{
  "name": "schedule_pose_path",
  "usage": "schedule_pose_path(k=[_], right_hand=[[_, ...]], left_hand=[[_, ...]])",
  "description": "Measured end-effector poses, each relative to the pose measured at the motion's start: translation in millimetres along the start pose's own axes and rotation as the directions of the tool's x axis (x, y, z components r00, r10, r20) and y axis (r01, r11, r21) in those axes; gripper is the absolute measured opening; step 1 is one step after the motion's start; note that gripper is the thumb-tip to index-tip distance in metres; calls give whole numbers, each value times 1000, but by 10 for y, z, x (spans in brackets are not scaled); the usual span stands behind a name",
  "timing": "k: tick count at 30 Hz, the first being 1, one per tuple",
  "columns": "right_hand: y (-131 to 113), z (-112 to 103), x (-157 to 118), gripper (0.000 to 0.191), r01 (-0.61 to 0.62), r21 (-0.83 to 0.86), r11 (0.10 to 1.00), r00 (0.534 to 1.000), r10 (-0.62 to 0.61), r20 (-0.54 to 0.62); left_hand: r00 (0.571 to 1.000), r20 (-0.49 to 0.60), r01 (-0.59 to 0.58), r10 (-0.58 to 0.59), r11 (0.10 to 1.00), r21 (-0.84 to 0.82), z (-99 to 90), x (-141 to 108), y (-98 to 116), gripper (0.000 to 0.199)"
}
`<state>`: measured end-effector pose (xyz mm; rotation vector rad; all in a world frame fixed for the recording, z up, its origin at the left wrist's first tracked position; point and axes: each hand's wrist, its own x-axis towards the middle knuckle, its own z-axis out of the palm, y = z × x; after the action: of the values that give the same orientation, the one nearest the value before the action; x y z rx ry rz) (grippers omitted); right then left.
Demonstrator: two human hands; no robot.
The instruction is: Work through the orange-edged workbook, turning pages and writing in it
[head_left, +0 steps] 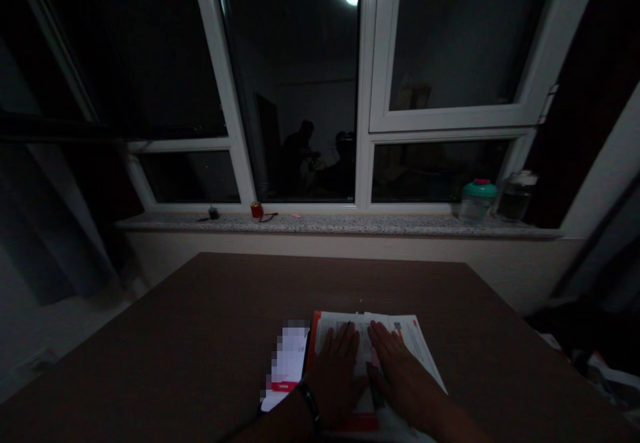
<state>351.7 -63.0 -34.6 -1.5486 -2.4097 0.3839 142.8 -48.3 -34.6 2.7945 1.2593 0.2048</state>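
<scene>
A book (420, 343) with white printed pages and red edges lies spread on the brown table. My left hand (336, 370), with a dark band at the wrist, rests flat on its left page, fingers stretched out. On the right page lies my right hand (395, 366), also flat with its fingers extended. The two hands are side by side over the middle of the book and cover much of the print. Left of the book, partly beside my left forearm, is a lit phone screen (290, 356) with a red strip; part of it is blurred out.
The table (225, 310) reaches toward a speckled windowsill (340, 225). On the sill stand a small red container (257, 210), a small dark bottle (213, 212), a jar with a teal lid (479, 202) and a clear container (517, 196). Dark windows reflect people and a lamp.
</scene>
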Motion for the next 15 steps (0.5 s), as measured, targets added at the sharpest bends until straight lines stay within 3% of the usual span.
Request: schedule_pose_path(k=[6, 15], right_hand=[[8, -26, 2, 65, 11, 16, 1000, 1000, -11, 4], [128, 58, 25, 65, 28, 6, 1000, 997, -27, -66]], left_hand=[[996, 82, 25, -20, 998, -59, -115, 9, 31, 69], [999, 44, 25, -23, 999, -49, -119, 15, -9, 68]])
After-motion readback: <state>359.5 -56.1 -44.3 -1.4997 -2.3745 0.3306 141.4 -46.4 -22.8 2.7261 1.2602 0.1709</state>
